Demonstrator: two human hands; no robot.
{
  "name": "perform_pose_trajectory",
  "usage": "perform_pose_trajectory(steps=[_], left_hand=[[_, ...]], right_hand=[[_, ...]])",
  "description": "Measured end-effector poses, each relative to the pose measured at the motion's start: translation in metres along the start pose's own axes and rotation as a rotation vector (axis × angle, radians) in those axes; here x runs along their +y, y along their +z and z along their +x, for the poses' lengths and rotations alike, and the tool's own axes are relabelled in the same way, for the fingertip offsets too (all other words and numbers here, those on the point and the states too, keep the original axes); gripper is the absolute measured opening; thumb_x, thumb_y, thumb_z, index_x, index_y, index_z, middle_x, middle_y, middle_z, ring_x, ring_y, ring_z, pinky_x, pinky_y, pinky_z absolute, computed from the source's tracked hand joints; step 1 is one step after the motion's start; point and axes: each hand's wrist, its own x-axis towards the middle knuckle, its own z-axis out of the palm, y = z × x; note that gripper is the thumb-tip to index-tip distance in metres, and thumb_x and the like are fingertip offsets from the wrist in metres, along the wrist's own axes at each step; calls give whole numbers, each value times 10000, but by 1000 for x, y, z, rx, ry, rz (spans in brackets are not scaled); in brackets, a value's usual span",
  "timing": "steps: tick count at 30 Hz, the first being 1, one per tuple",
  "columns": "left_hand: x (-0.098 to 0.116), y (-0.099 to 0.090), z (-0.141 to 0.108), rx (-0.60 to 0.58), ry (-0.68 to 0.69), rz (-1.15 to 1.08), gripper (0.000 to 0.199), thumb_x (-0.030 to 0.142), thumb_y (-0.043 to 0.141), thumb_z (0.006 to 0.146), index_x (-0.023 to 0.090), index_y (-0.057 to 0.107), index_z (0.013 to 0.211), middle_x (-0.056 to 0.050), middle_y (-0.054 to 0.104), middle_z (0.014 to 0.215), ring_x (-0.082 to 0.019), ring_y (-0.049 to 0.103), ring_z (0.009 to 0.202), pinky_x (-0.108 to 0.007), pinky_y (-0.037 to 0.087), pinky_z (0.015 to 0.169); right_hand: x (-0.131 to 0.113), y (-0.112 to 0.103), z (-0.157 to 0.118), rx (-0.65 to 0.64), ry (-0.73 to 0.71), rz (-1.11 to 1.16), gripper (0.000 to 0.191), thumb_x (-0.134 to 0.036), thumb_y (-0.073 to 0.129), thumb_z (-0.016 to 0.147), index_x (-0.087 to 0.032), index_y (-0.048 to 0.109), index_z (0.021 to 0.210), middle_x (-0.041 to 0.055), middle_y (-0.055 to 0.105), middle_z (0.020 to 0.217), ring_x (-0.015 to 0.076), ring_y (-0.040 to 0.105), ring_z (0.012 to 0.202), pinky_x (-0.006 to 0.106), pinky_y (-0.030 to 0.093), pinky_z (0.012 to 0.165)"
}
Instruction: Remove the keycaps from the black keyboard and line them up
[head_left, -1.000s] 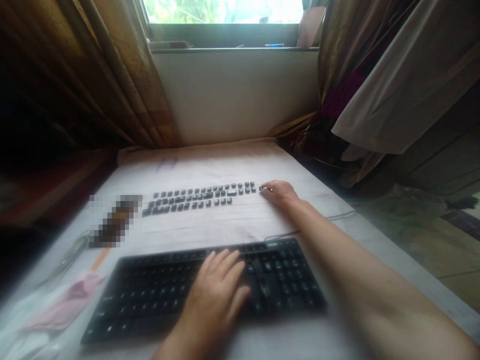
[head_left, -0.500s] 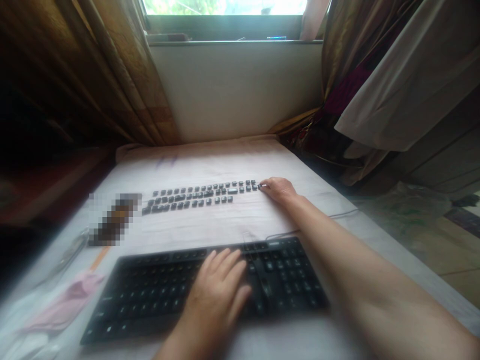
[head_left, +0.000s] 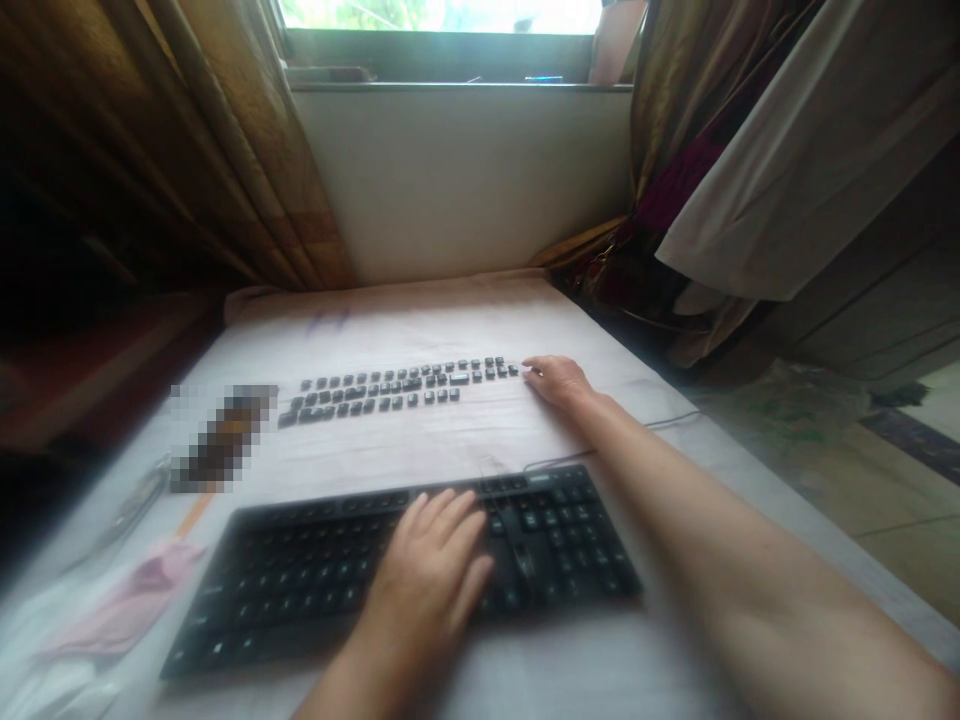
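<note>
My left hand (head_left: 431, 560) lies with fingers stretched out on a black keyboard (head_left: 315, 560), over its middle keys. Part of the keyboard is hidden beneath it. Some keys at the right side of the board look bare of caps, though blur hides the detail. Farther off, loose black keycaps (head_left: 386, 388) are laid out in three rows on the white cloth. At the right end of these rows is my right hand (head_left: 553, 380), thumb and forefinger slightly apart, just beside the last keycap (head_left: 513, 370) of the middle row. Nothing shows between those fingers.
A pixelated dark object (head_left: 225, 438) lies left of the keycaps, near a pink cloth (head_left: 124, 605) and an orange stick (head_left: 196, 510). A cable (head_left: 671, 420) passes beneath my right forearm. Curtains (head_left: 247, 150) and a window (head_left: 442, 15) stand beyond the bed-like surface (head_left: 450, 310).
My right fingers have come off the end keycap of the middle row, which now sits just left of them. My left hand stays on the keyboard. The view has shifted slightly.
</note>
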Motion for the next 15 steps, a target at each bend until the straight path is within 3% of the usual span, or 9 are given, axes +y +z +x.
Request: perform_pose_trajectory(steps=[7,11,15], left_hand=[[0,-1,2,26,13,16,339,263,532,921,181,618,1239,-96,618,1347,-294,559,1250,-552,447,1052],[-1,0,1,18,16,18,336,271,530,925,180,622,1234,-98,612,1355,-296,556,1254,-550,451,1046],[-1,1,1,20,15,20,339,281,518,935,185,621,1242,-96,609,1358,-294,554,1255,-547,442,1054]], right_hand=[[-6,-22,-43,6,-29,101,237,-255,571,897,-239,769,1027,53,760,1093,248,687,1029,309,496,862],[-23,-31,-92,8,-81,178,238,-287,545,926,-237,771,982,46,778,1015,207,709,928,278,498,800],[-46,-37,-146,-73,-169,235,220,-305,569,916,-227,774,886,38,784,889,182,708,797,256,484,708]])
